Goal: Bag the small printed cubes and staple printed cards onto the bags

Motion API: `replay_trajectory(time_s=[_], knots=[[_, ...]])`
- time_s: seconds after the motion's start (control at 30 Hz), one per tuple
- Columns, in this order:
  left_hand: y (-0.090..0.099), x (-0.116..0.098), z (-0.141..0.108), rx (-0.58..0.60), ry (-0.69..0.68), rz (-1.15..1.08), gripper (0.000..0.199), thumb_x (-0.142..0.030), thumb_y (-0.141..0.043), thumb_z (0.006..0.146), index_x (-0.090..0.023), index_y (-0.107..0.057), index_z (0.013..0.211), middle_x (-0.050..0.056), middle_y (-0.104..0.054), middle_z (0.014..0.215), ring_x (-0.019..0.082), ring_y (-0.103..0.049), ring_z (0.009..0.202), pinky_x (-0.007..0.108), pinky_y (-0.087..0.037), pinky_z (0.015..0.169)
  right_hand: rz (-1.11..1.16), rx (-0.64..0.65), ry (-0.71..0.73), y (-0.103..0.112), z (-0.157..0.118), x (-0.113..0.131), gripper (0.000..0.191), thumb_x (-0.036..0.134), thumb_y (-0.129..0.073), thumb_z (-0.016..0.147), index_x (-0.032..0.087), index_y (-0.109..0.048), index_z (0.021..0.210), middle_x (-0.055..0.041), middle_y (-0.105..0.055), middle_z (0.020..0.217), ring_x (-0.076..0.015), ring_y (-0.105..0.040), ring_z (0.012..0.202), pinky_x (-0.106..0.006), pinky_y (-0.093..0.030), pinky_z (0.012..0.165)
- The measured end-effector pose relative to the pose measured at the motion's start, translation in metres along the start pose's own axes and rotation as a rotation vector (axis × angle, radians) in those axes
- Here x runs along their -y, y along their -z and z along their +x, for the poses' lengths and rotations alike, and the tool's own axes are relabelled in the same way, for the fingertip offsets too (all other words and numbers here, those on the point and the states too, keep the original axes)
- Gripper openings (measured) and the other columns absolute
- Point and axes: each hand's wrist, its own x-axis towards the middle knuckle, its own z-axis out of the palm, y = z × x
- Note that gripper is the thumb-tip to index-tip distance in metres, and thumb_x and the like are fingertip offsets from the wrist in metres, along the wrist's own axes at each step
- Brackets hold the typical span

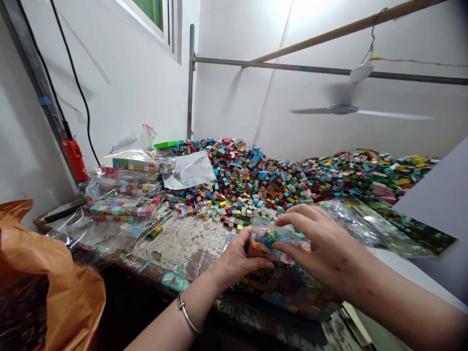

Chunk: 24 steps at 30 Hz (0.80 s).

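A clear plastic bag (261,241) with small colourful pieces in it lies between my hands near the table's front edge. My left hand (237,258) grips its left side, thumb on the near side. Over the bag's right part is my right hand (325,239), its thumb and fingers curved and apart; whether the fingertips touch the plastic I cannot tell. Beneath the bag is a larger block-patterned pack (288,287) in many colours, partly in shadow and partly covered by my hands.
A big heap of small coloured blocks (263,170) spreads along the wall. Packed block sets (124,207) in clear plastic are stacked at left. Flat printed bags (383,226) lie at right. An orange sack (69,287) stands front left. A fan (343,109) hangs above.
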Motion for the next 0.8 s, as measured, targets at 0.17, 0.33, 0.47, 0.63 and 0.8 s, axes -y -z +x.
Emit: replay_trajectory(time_s=[0.17, 0.33, 0.47, 0.63, 0.8], knots=[[0.001, -0.002, -0.002, 0.006, 0.006, 0.028, 0.054, -0.023, -0.077, 0.060, -0.018, -0.050, 0.107, -0.004, -0.058, 0.080, 0.012, -0.053, 0.075, 0.022, -0.040, 0.070, -0.025, 0.062, 0.094, 0.002, 0.001, 0.001, 0.011, 0.027, -0.054, 0.079, 0.021, -0.061, 0.086, -0.0066, -0.059, 0.087, -0.0205, -0.054, 0.082, -0.033, -0.044, 0.070], [0.002, -0.003, -0.003, -0.037, -0.017, 0.115, 0.055, -0.025, -0.078, 0.058, -0.018, -0.051, 0.106, -0.003, -0.057, 0.084, 0.012, -0.051, 0.078, 0.021, -0.039, 0.070, -0.021, 0.096, 0.118, 0.002, 0.001, 0.005, 0.018, 0.024, -0.050, 0.081, 0.020, -0.064, 0.091, -0.0082, -0.064, 0.086, -0.0210, -0.058, 0.079, -0.034, -0.046, 0.069], [0.003, 0.000, -0.003, -0.029, -0.008, 0.122, 0.057, -0.027, -0.077, 0.059, -0.019, -0.051, 0.108, -0.004, -0.056, 0.081, 0.011, -0.049, 0.072, 0.020, -0.039, 0.067, 0.021, 0.181, 0.123, 0.000, 0.003, 0.011, 0.021, 0.019, -0.047, 0.080, 0.022, -0.067, 0.084, -0.0045, -0.069, 0.078, -0.0164, -0.062, 0.068, -0.026, -0.046, 0.062], [0.008, 0.000, -0.005, 0.012, -0.005, 0.080, 0.059, -0.027, -0.078, 0.058, -0.019, -0.051, 0.110, -0.002, -0.058, 0.088, 0.013, -0.052, 0.079, 0.021, -0.040, 0.071, 0.028, 0.322, 0.003, -0.003, 0.004, 0.017, 0.020, 0.019, -0.050, 0.077, 0.025, -0.069, 0.075, -0.0002, -0.069, 0.063, -0.0139, -0.061, 0.055, -0.021, -0.042, 0.051], [0.011, -0.006, -0.003, 0.059, -0.059, 0.044, 0.065, -0.037, -0.068, 0.070, -0.023, -0.041, 0.127, 0.004, -0.053, 0.118, 0.020, -0.052, 0.103, 0.028, -0.038, 0.088, 0.097, 0.419, -0.081, -0.005, 0.008, 0.017, 0.021, 0.020, -0.049, 0.078, 0.027, -0.070, 0.080, 0.0015, -0.069, 0.061, -0.0119, -0.059, 0.050, -0.020, -0.038, 0.048]])
